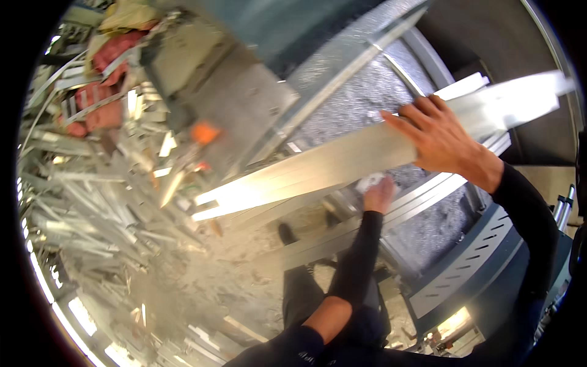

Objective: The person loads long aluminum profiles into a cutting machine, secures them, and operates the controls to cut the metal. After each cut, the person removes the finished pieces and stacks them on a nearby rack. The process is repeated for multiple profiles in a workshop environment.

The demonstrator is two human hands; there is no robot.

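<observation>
A long, wide, silvery aluminium profile [318,168] lies slantwise in front of me, from lower left to upper right, its far right end smeared by motion. My right hand [446,137] is closed on it from above, with the fingers bent over its far edge. Nearer to me, just below the profile's near edge, my left hand [379,194] is closed around something white and crumpled that looks like a cloth [369,182]. Blur hides part of the left fingers. Narrower aluminium profiles [428,192] run beneath, beside my left hand.
A metal frame [342,79] surrounds a bed of grey, glittering metal chips [358,98]. Blue-grey machine panels stand at the top and lower right [471,269]. Heaped aluminium offcuts [116,202] cover the floor at left, near red sacks [101,104]. An orange object [205,132] lies by a metal plate [238,104].
</observation>
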